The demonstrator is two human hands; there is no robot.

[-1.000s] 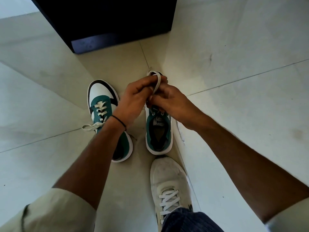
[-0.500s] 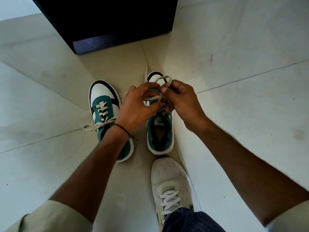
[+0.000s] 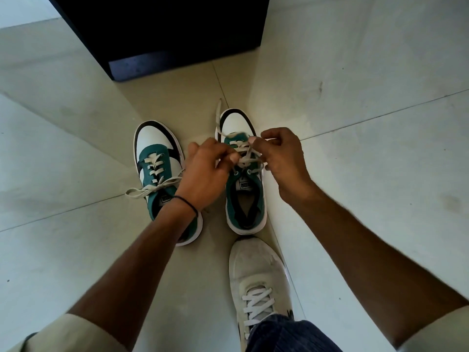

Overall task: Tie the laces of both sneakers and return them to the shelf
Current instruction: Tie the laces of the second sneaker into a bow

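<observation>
Two green, white and black sneakers stand side by side on the tiled floor, toes away from me. The left sneaker (image 3: 154, 158) has a tied bow, its loops trailing to the left. Over the right sneaker (image 3: 243, 199) both hands pinch its cream laces (image 3: 247, 158). My left hand (image 3: 205, 171) grips one lace strand at the left of the tongue. My right hand (image 3: 281, 158) holds the other strand at the right, fingers curled. One loose lace end runs up past the toe.
A dark shelf unit (image 3: 162, 34) stands on the floor just beyond the sneakers. My own foot in a white sneaker (image 3: 256, 270) rests directly behind the right sneaker, with a blue trouser leg (image 3: 286, 334) at the bottom edge.
Both hands have dropped from above the toe toward the tongue and moved apart, drawing the laces sideways. More of the right sneaker's toe shows now.
</observation>
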